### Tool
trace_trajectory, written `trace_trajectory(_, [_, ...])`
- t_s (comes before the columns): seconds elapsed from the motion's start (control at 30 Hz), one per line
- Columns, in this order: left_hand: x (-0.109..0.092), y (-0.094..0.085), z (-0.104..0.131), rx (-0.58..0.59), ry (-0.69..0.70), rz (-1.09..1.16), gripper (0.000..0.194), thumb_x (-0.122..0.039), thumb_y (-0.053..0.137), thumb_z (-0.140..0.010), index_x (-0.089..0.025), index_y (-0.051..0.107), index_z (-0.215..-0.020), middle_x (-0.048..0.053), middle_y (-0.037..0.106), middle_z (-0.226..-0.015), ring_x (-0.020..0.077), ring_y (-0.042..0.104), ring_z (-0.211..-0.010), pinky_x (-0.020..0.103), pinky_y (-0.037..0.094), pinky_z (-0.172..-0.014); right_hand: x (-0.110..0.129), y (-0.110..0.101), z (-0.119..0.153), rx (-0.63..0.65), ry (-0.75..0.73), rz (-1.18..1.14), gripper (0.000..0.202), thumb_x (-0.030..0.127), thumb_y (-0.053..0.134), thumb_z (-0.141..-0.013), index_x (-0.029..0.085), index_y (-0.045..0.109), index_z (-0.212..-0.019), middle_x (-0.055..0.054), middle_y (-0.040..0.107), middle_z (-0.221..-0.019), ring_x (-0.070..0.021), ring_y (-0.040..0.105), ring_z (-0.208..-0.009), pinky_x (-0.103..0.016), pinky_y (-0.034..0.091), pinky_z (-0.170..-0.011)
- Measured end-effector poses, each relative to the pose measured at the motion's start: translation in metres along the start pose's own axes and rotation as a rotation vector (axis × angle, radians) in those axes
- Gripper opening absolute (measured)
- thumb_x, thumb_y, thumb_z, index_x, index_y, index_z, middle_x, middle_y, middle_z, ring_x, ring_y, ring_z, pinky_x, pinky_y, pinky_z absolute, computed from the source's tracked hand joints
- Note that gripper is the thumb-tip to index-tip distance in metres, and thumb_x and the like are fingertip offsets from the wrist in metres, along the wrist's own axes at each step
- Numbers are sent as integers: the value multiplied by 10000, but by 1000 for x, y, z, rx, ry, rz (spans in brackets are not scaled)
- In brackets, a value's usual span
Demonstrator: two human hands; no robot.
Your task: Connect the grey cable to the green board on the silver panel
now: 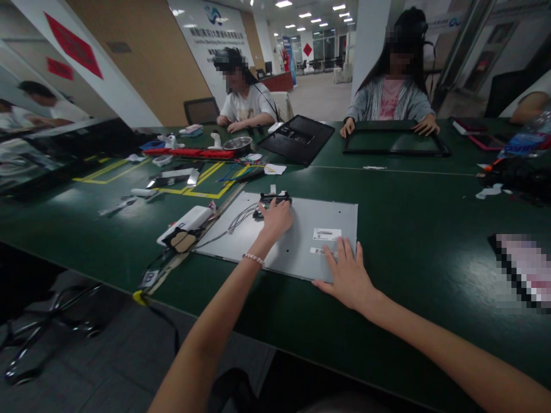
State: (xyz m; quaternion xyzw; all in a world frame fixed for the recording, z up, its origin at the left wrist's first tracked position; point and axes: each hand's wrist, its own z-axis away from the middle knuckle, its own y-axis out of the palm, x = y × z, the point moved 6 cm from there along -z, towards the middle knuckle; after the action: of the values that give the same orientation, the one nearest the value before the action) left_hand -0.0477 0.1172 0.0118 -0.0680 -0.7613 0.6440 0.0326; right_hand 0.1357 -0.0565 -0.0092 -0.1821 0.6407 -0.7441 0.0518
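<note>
A flat silver-grey display panel [301,223] lies back side up on the green table in front of me. My left hand [275,221] is at its far edge, thumb and fingers bent around a small black part [275,198] with a bit of circuit board. Grey cables [235,223] run from there across the panel's left side. My right hand [348,272] rests flat with fingers spread on the panel's near right corner, by two white labels [327,234].
A white power strip [185,226] with a plugged-in adapter sits left of the panel. Beyond are a black laptop-like casing [299,137], a red tool [189,152] and a metal bowl [238,143]. Across the table, a person's hands hold a black frame [396,152]. A phone [523,267] lies right.
</note>
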Motion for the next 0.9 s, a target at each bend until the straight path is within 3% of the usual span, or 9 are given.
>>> trace_trajectory(0.3, [13,-3,6,40,-104,-17,558,-109,332,-894,-233,506,-1410,97,476,-1497,340,252,-1458,752,55,-1109,0,0,2,-36,-8,3,944,772,333,-870,121,303,-1553,-277,167,-1612,-448,107,-1484,-659,30,-1136])
trace_trajectory(0.47, [25,-22,17,-102,-151,59,517,-270,370,-948,-234,436,-1459,99,350,-1576,315,242,-1468,658,185,-1144,-4,-1,7,-11,-7,-11,956,779,336,-865,131,270,-1565,-252,142,-1625,-442,89,-1489,-670,24,-1138])
trace_trajectory(0.6, [80,-30,20,-174,-311,152,544,-367,434,-932,-191,440,-1446,159,397,-1536,343,329,-1421,616,280,-1116,-13,2,20,-2,-29,-34,938,779,326,-867,157,271,-1567,-224,134,-1635,-436,87,-1491,-687,30,-1135])
trace_trajectory(0.77, [164,-18,16,-81,-485,280,560,-365,513,-861,-81,528,-1343,214,563,-1369,353,514,-1270,465,399,-1058,-29,4,37,5,-41,-70,913,752,370,-871,174,264,-1570,-217,142,-1636,-421,72,-1497,-704,-4,-1128])
trace_trajectory(0.9, [193,-12,16,-36,-527,402,391,-321,519,-819,-90,645,-1109,155,690,-1094,292,629,-1036,381,478,-921,-47,-6,46,54,-64,-310,814,715,410,-880,233,356,-1534,-149,171,-1645,-386,79,-1505,-681,1,-1148])
